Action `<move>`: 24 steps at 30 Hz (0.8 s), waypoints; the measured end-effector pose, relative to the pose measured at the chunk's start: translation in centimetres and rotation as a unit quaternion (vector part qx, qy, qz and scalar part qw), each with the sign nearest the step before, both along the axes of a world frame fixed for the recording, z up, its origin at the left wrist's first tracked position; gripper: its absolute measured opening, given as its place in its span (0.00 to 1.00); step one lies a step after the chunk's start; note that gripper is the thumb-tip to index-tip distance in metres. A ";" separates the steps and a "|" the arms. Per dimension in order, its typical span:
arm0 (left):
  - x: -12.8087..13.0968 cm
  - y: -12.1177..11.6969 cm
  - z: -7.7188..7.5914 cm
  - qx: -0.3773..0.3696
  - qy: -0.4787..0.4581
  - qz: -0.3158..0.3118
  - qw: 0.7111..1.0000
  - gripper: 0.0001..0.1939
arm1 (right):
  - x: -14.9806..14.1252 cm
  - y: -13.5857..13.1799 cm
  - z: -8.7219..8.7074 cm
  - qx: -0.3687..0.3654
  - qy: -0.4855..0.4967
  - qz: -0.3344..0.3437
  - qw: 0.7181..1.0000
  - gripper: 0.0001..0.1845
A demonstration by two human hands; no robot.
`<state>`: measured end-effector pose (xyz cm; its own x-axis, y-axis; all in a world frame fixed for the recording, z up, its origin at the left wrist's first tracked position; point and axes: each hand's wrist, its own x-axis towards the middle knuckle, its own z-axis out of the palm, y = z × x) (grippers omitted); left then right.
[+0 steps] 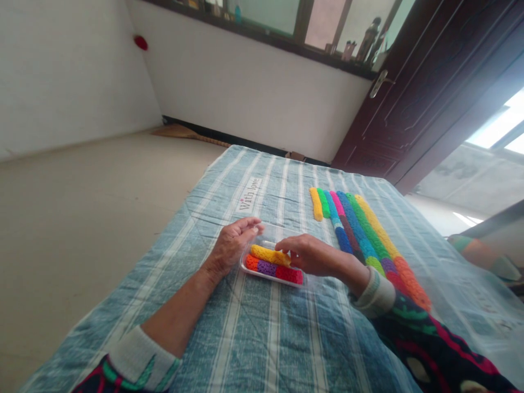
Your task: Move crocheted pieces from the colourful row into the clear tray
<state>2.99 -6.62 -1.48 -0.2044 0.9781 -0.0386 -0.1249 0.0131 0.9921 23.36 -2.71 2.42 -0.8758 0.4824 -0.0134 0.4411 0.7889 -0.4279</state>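
A clear plastic box (pixel 273 279) lies on the striped cloth in front of me. Along its near side sits a row of rolled knitted pieces in orange (pixel 251 263), purple (pixel 267 268) and red (pixel 289 274). Behind that row lies a yellow knitted roll (pixel 266 254), and my right hand (pixel 305 254) grips its right end with the fingertips. My left hand (pixel 235 243) is at the box's far left corner, thumb and fingers closed on the clear plastic edge. The right hand covers the box's right side.
Several rows of colourful knitted rolls (pixel 360 229) lie on the cloth to the right. The blue striped cloth (pixel 229 327) carries a "With love" print (pixel 249 195). Clear plastic containers (pixel 483 311) stand at the far right. A dark red door (pixel 409 93) is behind.
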 end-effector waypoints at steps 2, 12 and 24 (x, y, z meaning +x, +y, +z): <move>0.0 0.0 0.1 0.000 0.002 0.000 1.000 0.19 | 0.0 0.1 -0.1 -0.003 0.007 -0.003 1.000 0.22; 0.0 -0.1 0.5 -0.001 -0.001 0.007 1.000 0.20 | -0.1 0.3 -0.2 0.010 0.014 -0.013 1.000 0.19; -0.1 -0.2 0.7 -0.010 0.014 0.001 1.000 0.20 | 2.0 1.9 1.5 0.046 0.107 -0.130 0.985 0.15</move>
